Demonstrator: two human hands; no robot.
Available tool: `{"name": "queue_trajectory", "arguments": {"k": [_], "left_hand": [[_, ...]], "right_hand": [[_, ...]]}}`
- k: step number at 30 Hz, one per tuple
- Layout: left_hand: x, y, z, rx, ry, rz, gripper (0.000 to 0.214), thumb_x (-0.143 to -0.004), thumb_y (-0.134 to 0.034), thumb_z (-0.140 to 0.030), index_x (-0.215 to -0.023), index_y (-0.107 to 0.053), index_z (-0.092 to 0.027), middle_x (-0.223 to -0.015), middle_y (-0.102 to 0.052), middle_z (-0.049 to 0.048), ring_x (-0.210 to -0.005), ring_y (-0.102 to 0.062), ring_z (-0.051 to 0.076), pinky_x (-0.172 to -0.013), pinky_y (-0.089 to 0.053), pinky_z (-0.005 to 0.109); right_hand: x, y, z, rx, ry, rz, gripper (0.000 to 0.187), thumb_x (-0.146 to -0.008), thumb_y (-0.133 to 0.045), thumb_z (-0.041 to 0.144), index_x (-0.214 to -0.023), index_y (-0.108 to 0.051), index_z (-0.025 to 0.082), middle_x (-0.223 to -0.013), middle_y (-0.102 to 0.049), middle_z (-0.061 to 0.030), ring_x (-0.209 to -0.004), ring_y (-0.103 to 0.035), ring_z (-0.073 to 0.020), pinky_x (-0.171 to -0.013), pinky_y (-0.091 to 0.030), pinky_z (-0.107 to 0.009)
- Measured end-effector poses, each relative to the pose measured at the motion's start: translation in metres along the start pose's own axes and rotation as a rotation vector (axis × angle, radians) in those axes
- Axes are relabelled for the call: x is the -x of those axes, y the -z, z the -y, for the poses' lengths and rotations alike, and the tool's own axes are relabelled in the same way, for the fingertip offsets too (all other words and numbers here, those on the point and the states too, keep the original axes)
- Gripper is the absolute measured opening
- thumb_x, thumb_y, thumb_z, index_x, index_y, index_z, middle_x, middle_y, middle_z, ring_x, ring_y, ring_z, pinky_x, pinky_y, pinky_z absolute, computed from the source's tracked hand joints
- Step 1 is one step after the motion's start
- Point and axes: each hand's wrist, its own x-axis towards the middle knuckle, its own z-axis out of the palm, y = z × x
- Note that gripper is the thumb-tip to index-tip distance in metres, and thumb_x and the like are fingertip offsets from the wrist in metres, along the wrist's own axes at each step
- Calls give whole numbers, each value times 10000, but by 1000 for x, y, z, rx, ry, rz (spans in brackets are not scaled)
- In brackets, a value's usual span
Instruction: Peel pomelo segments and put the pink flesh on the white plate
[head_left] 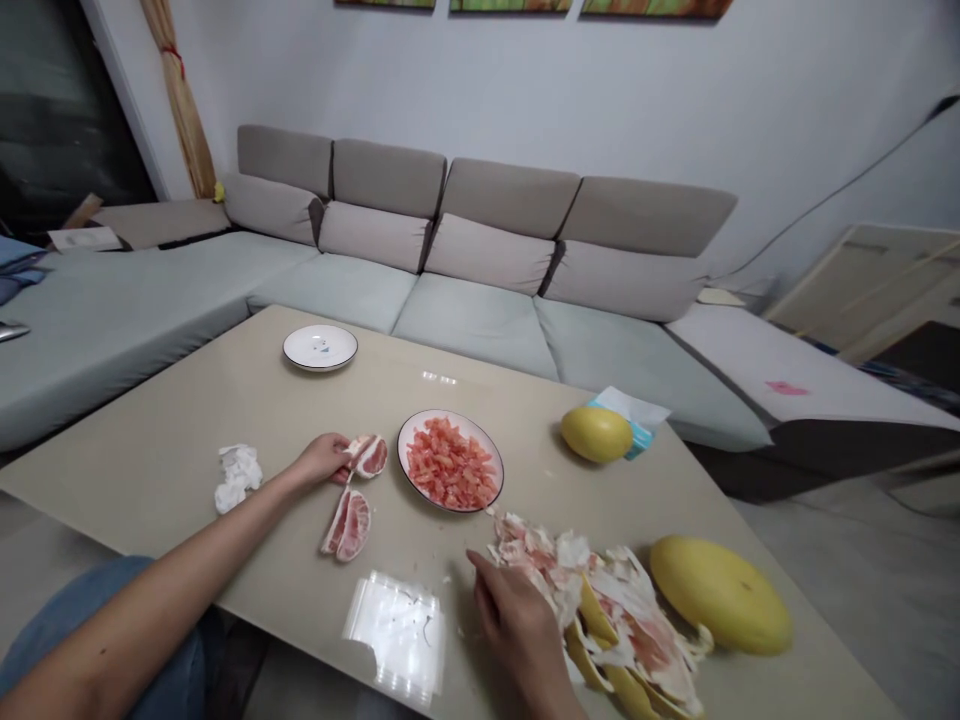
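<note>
My left hand (322, 460) rests on a peeled pomelo segment (372, 457), its fingers against the pink flesh. Just below it lies a second pink segment (349, 525) in split pieces on the beige table top (187, 440). My right hand (510, 625) is at the edge of a heap of torn pomelo peel and white pith (607, 620), its fingertips touching the scraps. A white plate (450, 460) with a dark rim holds a mound of chopped pink pomelo flesh, and it stands between my hands, further away.
Two whole yellow pomelos (720, 595) lie on the right of the table, with the further one (596, 434) beside a tissue packet (634, 420). A small white plate (320, 347), crumpled tissue (238, 477) and a clear plastic sheet (397, 635) also lie there. A grey sofa (480, 300) runs behind the table.
</note>
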Motion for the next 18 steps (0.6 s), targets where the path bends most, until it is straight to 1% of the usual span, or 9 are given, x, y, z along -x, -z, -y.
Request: {"name": "queue_trajectory", "arguments": {"k": [3, 6, 9, 11, 12, 14, 16, 17, 18], "left_hand": [[-2, 3, -3, 32, -49, -22, 325, -907, -572, -295, -1202, -555, -160, -1206, -596, 95, -1003, -621, 235, -831, -538, 439], [5, 15, -13, 11, -144, -85, 322, -907, -572, -295, -1199, -556, -160, -1200, -599, 95, -996, -624, 231, -827, -539, 435], [28, 28, -35, -51, -305, -127, 293, -839, -626, -282, -1088, -660, -131, -1031, -665, 84, -944, -617, 234, -863, -494, 375], [54, 29, -53, -102, -423, -101, 244, -810, -630, -277, -1015, -718, -179, -993, -674, 51, -946, -603, 216, -878, -461, 313], [69, 26, -60, -124, -469, -73, 234, -807, -626, -276, -1002, -731, -202, -971, -677, 39, -935, -601, 206, -853, -457, 287], [100, 12, -72, -167, -552, 8, 222, -819, -603, -275, -988, -743, -235, -928, -686, 27, -885, -607, 186, -781, -457, 252], [126, -8, -76, -223, -657, 145, 246, -853, -546, -250, -1007, -738, -236, -910, -690, 34, -827, -614, 170, -710, -453, 236], [136, -18, -76, -217, -650, 221, 247, -852, -541, -239, -1000, -739, -231, -874, -687, 32, -768, -610, 158, -663, -447, 226], [143, -28, -74, -200, -626, 287, 241, -845, -547, -231, -989, -741, -221, -846, -681, 32, -746, -602, 154, -651, -443, 225]], "right_hand": [[0, -2, 5, -1, 33, 30, 349, -947, -380, 226, -1004, -710, 130, -647, -704, -91, -573, -661, -189, -557, -519, -279], [0, 3, 11, -86, -68, 34, 363, -961, -380, 282, -1019, -713, 151, -705, -729, -101, -621, -682, -197, -596, -537, -290], [-4, 13, 21, -263, -247, 60, 328, -955, -422, 309, -1053, -700, 167, -838, -754, -107, -714, -704, -208, -677, -566, -311], [-8, 20, 31, -376, -335, 32, 297, -935, -475, 312, -1109, -670, 171, -886, -749, -104, -765, -700, -215, -711, -570, -322], [-11, 23, 37, -428, -357, 3, 300, -921, -505, 310, -1148, -646, 173, -924, -740, -106, -798, -694, -217, -719, -569, -322], [-16, 30, 50, -542, -385, -41, 345, -893, -555, 298, -1217, -592, 185, -1114, -680, -126, -898, -669, -214, -745, -563, -307], [-19, 36, 63, -689, -402, 0, 394, -880, -574, 297, -1260, -546, 197, -1206, -621, -129, -868, -655, -187, -691, -557, -266], [-20, 38, 68, -743, -405, 42, 389, -881, -574, 306, -1255, -549, 202, -1175, -628, -118, -814, -648, -170, -652, -546, -247], [-20, 40, 72, -774, -407, 91, 339, -885, -569, 317, -1204, -588, 203, -1081, -655, -95, -768, -636, -161, -634, -532, -237]]}}
